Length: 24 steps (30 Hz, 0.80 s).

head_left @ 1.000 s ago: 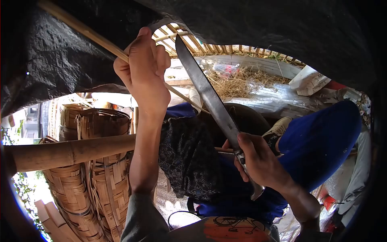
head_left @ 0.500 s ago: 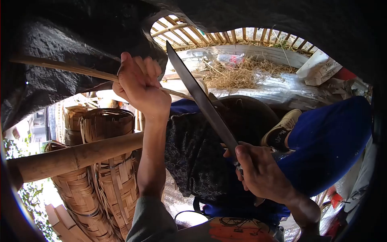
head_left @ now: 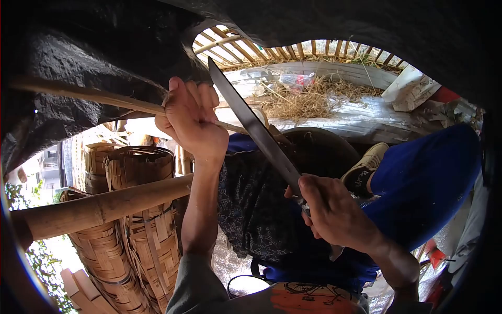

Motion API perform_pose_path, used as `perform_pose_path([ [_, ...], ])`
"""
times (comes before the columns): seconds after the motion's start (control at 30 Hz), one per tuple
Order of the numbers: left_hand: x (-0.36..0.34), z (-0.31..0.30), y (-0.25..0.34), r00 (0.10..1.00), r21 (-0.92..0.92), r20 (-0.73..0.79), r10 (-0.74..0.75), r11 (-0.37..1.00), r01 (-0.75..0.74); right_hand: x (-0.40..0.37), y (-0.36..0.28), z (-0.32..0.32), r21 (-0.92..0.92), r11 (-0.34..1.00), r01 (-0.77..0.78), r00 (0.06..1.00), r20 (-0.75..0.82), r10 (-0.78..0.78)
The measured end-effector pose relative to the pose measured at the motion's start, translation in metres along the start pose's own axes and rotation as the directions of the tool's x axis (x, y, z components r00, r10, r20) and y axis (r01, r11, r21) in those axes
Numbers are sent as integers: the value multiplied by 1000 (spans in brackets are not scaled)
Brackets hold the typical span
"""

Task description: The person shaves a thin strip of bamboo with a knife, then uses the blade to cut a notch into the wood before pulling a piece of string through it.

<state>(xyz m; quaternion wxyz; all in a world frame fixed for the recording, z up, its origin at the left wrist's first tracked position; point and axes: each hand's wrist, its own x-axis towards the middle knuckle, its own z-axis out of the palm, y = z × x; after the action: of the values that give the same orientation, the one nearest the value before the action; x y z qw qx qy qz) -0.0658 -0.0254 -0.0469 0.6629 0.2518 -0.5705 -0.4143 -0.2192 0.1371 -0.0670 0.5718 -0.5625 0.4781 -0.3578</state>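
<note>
My left hand (head_left: 192,119) is wrapped round a thin bamboo strip (head_left: 115,99), whose long end runs off to the upper left and whose short end passes behind the blade. In my right hand (head_left: 334,212) is the handle of a long knife (head_left: 256,128), its blade slanting up and left to a pointed tip beside my left fingers. The blade crosses over the strip at the right of my left hand. A dark patterned cloth (head_left: 256,209) lies across my lap under both hands.
Woven bamboo baskets (head_left: 107,251) stand at the lower left behind a thick bamboo pole (head_left: 104,212). Black plastic sheeting (head_left: 68,68) hangs above. Shavings (head_left: 308,99) lie beyond my blue-clad leg (head_left: 423,183), near a slatted bamboo fence (head_left: 293,51).
My left hand has shifted slightly right and down with the strip. My right hand and the knife have moved a little left and up.
</note>
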Motion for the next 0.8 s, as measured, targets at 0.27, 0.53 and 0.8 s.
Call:
perform_pose_path([
  [0.27, 0, -7, -2, 1000, -17, 13, 17, 1000, -17, 0, 4, 7, 523, 783, -336, 939, 127, 319],
  [0.53, 0, 5, -6, 996, 117, 4, 87, 989, -86, 5, -12, 3, 450, 864, -225, 964, -28, 266],
  [0.8, 2, 5, -7, 997, 0, 82, 7, 1000, -7, -2, -17, 2, 278, 944, -179, 982, -4, 187],
])
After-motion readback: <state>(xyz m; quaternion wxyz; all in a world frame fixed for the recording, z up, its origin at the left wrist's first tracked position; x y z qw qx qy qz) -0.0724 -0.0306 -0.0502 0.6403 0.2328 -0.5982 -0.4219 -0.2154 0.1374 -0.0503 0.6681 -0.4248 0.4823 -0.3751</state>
